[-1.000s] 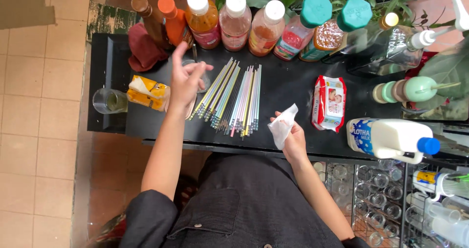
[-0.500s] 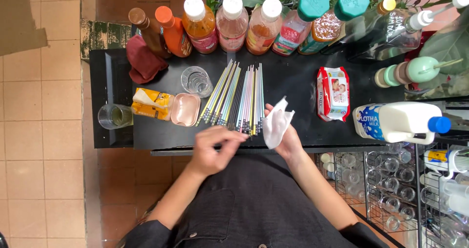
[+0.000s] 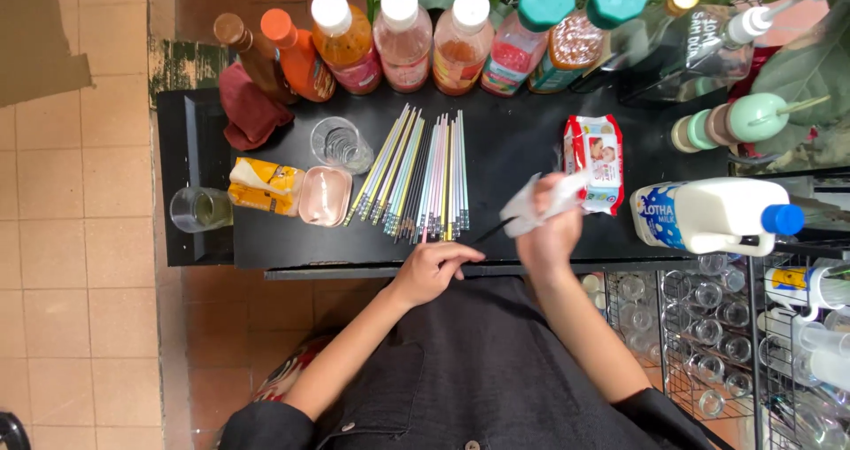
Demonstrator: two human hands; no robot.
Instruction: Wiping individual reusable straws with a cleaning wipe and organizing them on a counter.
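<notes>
Left edge of the black surface (image 3: 531,140): we note a clear cup (image 3: 198,209) on the side shelf, then a yellow packet (image 3: 264,184), a pink dish (image 3: 324,196) touching it, and an empty glass (image 3: 341,143) just behind.

Centre: a fan of pastel chopsticks (image 3: 425,171) lies flat, long axes running roughly front to back, far ends toward the row of bottles (image 3: 403,34), near ends toward us.

Item in hand: one dark chopstick (image 3: 490,231), at the front edge of the surface, between our two hands. Its long axis lies on a slant, low end toward our left hand (image 3: 432,270), upper end pointing right and away into the white wipe (image 3: 531,204). Our left hand is curled, fingertips closed near the low tip; we cannot tell whether they actually pinch it. Our right hand (image 3: 551,234) is closed around the wipe, which wraps the stick's upper end. Both hands are about equally near the stick; the fan lies ahead and left of them, nearer the left hand.

Right: a red-and-white wipes packet (image 3: 595,162) just beyond the right hand, then a white milk jug (image 3: 708,215) lying on its side, blue cap pointing right.
</notes>
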